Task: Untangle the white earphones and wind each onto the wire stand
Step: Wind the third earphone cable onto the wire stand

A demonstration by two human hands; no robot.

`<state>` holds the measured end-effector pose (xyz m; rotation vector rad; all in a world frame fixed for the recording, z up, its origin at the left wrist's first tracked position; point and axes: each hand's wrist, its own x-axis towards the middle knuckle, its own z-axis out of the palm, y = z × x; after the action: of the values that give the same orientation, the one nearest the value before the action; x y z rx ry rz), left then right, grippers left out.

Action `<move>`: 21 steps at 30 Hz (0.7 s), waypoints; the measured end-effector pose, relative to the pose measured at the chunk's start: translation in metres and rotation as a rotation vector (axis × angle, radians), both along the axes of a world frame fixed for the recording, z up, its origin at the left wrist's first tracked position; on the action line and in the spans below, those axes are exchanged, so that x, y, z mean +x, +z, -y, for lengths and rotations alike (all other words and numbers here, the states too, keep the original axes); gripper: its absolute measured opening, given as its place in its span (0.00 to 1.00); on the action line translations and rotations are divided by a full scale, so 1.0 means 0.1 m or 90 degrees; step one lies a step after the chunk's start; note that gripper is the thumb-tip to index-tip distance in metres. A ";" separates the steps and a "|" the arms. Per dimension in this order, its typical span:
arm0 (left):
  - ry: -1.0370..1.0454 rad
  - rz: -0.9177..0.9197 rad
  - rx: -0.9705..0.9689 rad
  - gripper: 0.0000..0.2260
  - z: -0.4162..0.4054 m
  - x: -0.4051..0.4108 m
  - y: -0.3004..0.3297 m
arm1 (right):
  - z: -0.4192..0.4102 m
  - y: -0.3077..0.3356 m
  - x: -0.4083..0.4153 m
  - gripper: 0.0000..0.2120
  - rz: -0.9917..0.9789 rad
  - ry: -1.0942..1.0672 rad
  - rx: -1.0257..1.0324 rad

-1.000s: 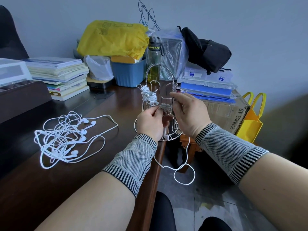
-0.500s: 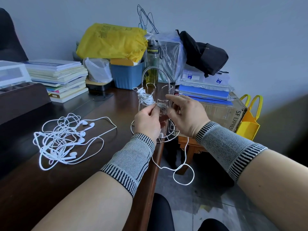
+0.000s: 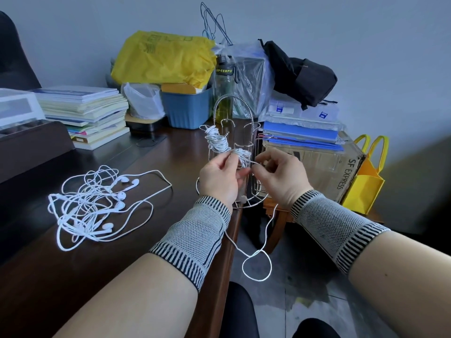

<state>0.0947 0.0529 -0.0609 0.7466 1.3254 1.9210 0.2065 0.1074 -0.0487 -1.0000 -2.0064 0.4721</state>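
An earphone cord is pinched by the left hand and right hand at the wire stand, mid-winding. The hanging slack should be wound next; a tangled pile remains on the tabletop

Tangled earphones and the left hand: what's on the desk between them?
Head view: only bare dark desk lies between the tangled earphones and the left hand.

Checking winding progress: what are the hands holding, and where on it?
Both hold one white earphone cable at the wire stand: the left hand pinches it at the wound part, the right hand pinches the free run beside it.
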 end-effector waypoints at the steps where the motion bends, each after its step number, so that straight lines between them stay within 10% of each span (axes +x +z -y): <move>1: 0.007 -0.001 -0.002 0.06 -0.01 0.00 0.00 | 0.00 0.01 0.00 0.03 -0.020 0.004 0.006; 21: 0.006 0.058 0.016 0.09 0.01 -0.05 0.06 | 0.14 0.25 -0.09 0.15 0.018 0.051 0.188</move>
<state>0.0902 0.0520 -0.0548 0.6584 1.2541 1.9585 0.1977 0.0937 -0.0242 -0.7505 -2.0743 0.1960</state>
